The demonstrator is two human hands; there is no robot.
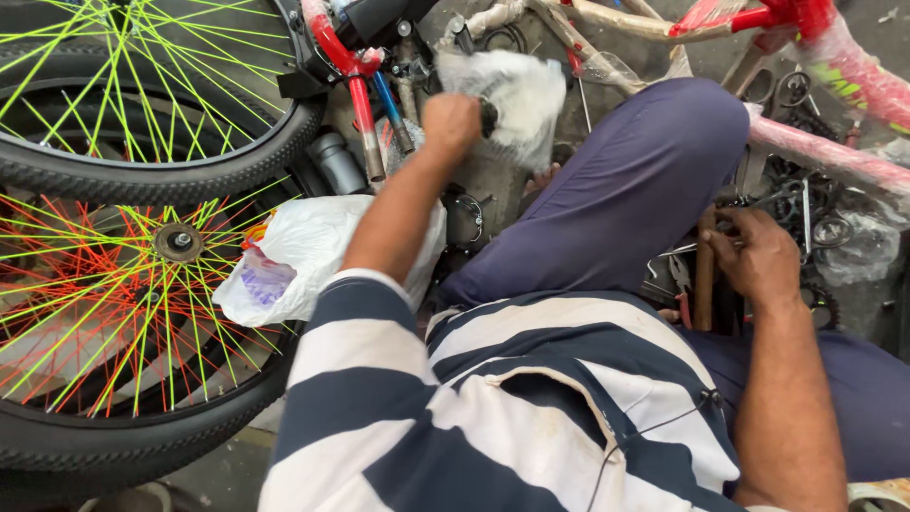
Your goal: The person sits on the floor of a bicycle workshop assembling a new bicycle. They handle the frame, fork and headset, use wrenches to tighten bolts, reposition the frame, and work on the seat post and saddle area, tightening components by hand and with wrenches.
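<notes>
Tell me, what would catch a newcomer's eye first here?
The two bicycle wheels on the left: the upper wheel with neon yellow spokes, the lower wheel with orange and yellow ones. At top centre the left hand grips a plastic-wrapped part; the right hand rests on a wooden handle among tools.

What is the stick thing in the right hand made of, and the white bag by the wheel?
The handle under the right hand looks like plain brown wood, matte and unpainted. The white bag beside the wheel looks like thin plastic: crinkled, slightly glossy, a little see-through.
</notes>
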